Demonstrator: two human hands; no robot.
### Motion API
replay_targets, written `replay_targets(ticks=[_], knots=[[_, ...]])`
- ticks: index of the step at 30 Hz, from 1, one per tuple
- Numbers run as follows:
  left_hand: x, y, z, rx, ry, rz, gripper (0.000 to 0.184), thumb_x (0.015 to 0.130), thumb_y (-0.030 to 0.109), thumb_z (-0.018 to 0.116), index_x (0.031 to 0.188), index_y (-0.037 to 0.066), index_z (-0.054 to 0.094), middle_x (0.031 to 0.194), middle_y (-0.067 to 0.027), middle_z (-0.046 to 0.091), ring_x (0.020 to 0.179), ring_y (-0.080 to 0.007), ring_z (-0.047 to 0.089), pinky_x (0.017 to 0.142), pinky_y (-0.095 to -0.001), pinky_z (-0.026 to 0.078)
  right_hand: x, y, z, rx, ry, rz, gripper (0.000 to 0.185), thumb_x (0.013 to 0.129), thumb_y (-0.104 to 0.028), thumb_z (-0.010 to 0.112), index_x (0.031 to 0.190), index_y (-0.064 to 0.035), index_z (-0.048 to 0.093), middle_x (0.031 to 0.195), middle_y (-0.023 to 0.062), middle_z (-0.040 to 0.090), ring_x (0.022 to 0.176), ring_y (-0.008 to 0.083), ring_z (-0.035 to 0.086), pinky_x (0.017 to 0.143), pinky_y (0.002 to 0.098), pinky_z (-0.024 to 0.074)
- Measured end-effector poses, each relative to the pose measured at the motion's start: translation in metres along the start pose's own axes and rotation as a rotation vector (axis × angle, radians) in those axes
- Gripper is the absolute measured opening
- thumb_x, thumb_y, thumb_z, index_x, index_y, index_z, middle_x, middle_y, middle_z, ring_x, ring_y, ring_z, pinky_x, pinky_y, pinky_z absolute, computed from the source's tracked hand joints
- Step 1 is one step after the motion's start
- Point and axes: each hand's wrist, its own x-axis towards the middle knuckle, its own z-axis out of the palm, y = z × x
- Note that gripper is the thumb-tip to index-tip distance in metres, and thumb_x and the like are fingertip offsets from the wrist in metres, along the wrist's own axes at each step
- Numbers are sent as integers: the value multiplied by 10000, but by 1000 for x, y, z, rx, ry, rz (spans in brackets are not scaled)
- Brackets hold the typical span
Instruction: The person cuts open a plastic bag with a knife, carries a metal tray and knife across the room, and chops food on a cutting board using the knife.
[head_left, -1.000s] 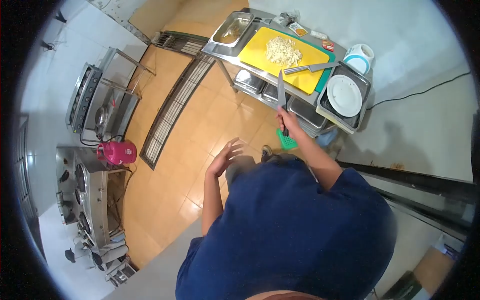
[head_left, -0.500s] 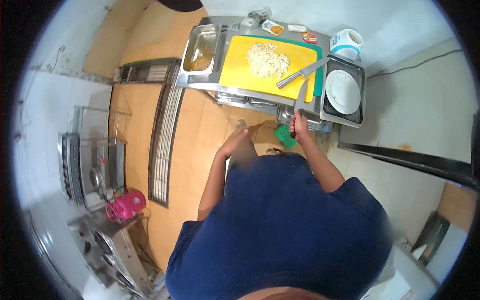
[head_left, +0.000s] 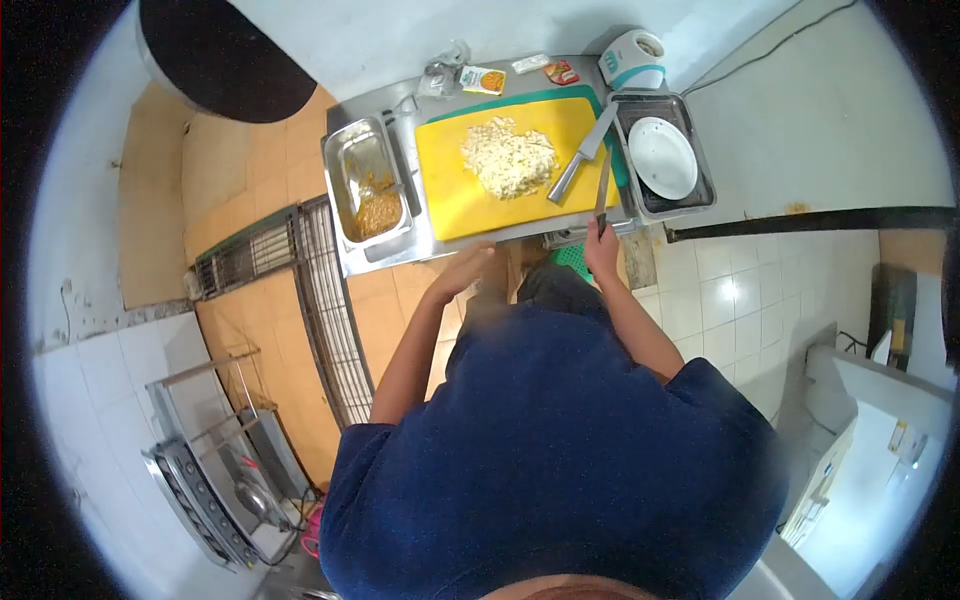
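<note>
the right hand (head_left: pixel 602 252) was clamped on the black-handled knife (head_left: pixel 603 190) at the counter's (head_left: pixel 368 258) front edge; the left hand (head_left: pixel 464 272) was open, near that edge.

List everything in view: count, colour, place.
Table: one, silver, against wall
Cutting boards: two, yellow on green, centre
Chopped food: one pile, pale, yellow board
Metal-handled knife: one, silver, on boards
Black-handled knife: one, silver blade, right hand
Pan: one, silver, left, brown food inside
Tray: one, dark, table right
Dish: one, white, in tray
Container: one, white and blue, behind tray
Packets: three; yellow and white, white, red; behind boards
Bag: one, clear, left of packets
Basket: one, green, below table
Floor grating: one, grey, left
Knobbed unit: one, grey, lower left
Shirt: one, navy, bottom
Left hand: one, bare, near table edge
Right hand: one, bare, around knife
</note>
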Motion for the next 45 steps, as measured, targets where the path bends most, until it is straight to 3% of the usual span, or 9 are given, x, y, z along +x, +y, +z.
replay_targets(ticks=[3, 9, 15, 24, 37, 40, 41, 44, 45], knots=[[50, -8, 11, 135, 47, 279, 355, 972, 284, 547, 1263, 83, 580, 1016, -76, 655, 903, -160, 612, 805, -306, 494, 12, -14, -14, -117, 53, -182, 424, 965, -386, 553, 909, 34, 545, 791, 273, 634, 772, 477, 617, 669, 514, 470], [89, 77, 59, 201, -102, 263, 364, 954, 253, 589, 1240, 29, 564, 937, -110, 641, 889, -175, 623, 766, -339, 519, 63, -23, -25, -371, 56, -205, 435, 962, -395, 545, 949, 40, 561, 816, 327, 632, 848, 507, 615, 717, 539, 487], [128, 104, 80, 523, 133, 635, 387, 866, 206, 645, 1169, -16, 551, 990, -234, 637, 867, -361, 658, 728, -437, 535, 83, -25, -39, -399, -45, -108, 422, 953, -387, 558, 965, 35, 560, 853, 319, 640, 875, 497, 618, 728, 538, 483], [204, 129, 106, 904, 150, 285, 354, 797, 122, 621, 1078, -55, 500, 1001, -271, 608, 904, -430, 638, 775, -511, 530, 67, -19, -69, -102, 156, -161, 452, 936, -439, 606, 988, 3, 531, 755, 222, 608, 726, 401, 615, 676, 458, 469], [119, 161, 35, 284, 205, 255, 289, 855, 145, 581, 1095, 18, 480, 696, -166, 593, 469, -278, 590, 484, -417, 476, 94, -44, -73, -345, 30, -510, 373, 945, -392, 588, 1058, -38, 554, 826, 212, 643, 771, 412, 634, 650, 468, 492], [93, 154, 9, 289, 396, 278, 250, 896, 159, 580, 1087, 28, 484, 651, -163, 568, 498, -297, 591, 501, -430, 462, 116, -40, -62, -183, -109, -350, 451, 969, -451, 536, 1014, -4, 569, 727, 193, 627, 672, 373, 630, 590, 438, 488], [85, 153, 2, 333, 444, 309, 244, 908, 169, 581, 1082, 28, 483, 640, -169, 561, 509, -309, 592, 507, -437, 458, 116, -49, -55, 100, -240, -149, 469, 988, -455, 505, 947, 4, 594, 632, 106, 582, 536, 229, 572, 502, 358, 447], [69, 150, -1, 501, 490, 351, 236, 941, 194, 585, 1069, 31, 472, 638, -205, 549, 545, -373, 583, 524, -471, 440, 110, -115, -45, 370, -709, 454, 440, 1001, -438, 489, 937, -16, 598, 603, 23, 523, 494, 115, 500, 445, 295, 393], [70, 140, -3, 593, 495, 399, 236, 940, 191, 584, 1071, 32, 469, 643, -212, 552, 538, -385, 576, 515, -470, 438, 101, -141, -49, 413, -839, 444, 451, 1012, -448, 457, 967, -20, 591, 608, 4, 509, 470, 99, 454, 426, 271, 364]])
